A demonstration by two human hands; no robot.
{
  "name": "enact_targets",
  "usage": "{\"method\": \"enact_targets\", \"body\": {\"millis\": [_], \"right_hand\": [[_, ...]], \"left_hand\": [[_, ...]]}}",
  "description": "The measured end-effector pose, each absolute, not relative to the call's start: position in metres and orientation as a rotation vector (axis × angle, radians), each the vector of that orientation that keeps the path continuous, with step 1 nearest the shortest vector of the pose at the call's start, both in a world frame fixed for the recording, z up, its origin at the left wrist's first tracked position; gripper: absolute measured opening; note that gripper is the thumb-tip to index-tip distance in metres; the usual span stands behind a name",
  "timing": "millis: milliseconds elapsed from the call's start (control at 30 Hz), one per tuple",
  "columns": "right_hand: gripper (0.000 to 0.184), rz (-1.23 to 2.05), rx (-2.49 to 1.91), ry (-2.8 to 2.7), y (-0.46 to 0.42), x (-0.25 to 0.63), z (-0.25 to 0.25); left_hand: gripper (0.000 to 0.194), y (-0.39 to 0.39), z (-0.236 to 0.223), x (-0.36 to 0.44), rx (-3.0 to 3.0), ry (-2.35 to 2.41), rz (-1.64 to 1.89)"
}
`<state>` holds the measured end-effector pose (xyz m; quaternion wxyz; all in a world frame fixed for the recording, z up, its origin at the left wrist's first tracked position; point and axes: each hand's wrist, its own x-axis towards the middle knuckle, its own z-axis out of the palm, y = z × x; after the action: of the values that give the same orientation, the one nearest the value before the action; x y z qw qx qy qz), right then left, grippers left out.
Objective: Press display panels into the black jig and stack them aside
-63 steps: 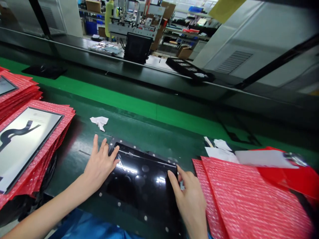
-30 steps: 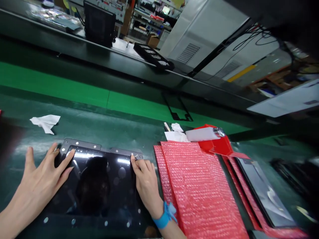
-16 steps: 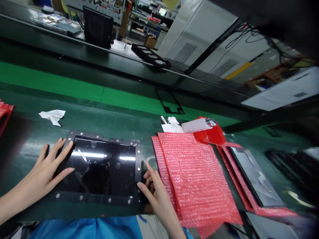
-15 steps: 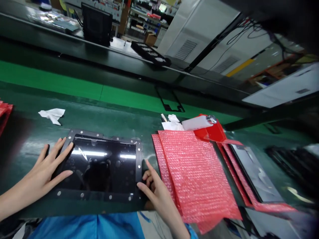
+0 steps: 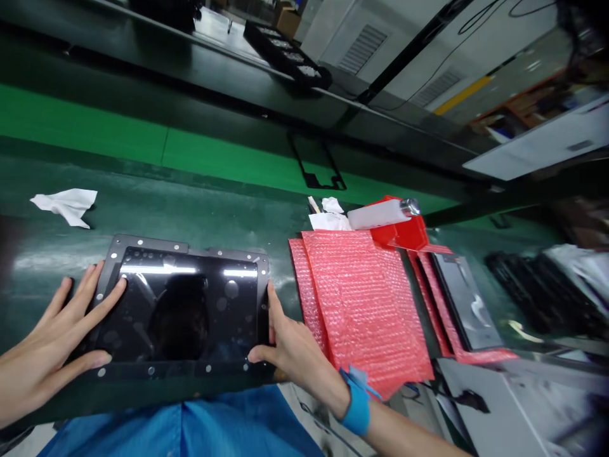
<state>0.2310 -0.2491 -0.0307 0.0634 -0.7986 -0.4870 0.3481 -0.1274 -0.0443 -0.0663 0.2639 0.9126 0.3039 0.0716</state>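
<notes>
A black display panel (image 5: 188,308) lies on the dark green bench in front of me, its glossy screen set in a frame dotted with round silver spots. My left hand (image 5: 71,330) rests on the panel's left edge, fingers spread and the index tip on the screen border. At the right edge, my right hand (image 5: 285,339) grips the frame, thumb on the lower right corner and index finger along the side; its other fingers are mostly hidden. Bright light streaks and smudge-like marks show on the screen.
Red bubble-wrap bags (image 5: 366,298) lie right of the panel, with a white bottle (image 5: 383,214) behind them. Beyond is another screen (image 5: 469,301) on red wrap. A crumpled white tissue (image 5: 66,204) lies at left; a thin black frame (image 5: 316,162) sits on the green strip.
My right hand has closed in on the panel's right edge, its index finger now against the frame. My left hand stays at the left edge. The camera view has tilted down.
</notes>
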Motion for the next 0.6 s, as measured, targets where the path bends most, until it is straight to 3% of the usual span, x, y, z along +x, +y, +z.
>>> {"method": "enact_targets", "body": {"millis": [200, 400, 600], "right_hand": [[0.111, 0.847, -2.338, -1.372, -0.266, 0.214, -0.037], [0.091, 0.939, -2.112, -1.369, -0.273, 0.225, -0.041], [0.113, 1.136, -2.115, -1.392, -0.261, 0.243, -0.040]], "left_hand": [[0.081, -0.041, -0.081, -0.134, 2.516, 0.808, 0.126], [0.073, -0.051, -0.058, -0.125, 2.474, 0.845, 0.168], [0.056, -0.051, -0.059, -0.097, 2.273, 1.143, 0.475]]}}
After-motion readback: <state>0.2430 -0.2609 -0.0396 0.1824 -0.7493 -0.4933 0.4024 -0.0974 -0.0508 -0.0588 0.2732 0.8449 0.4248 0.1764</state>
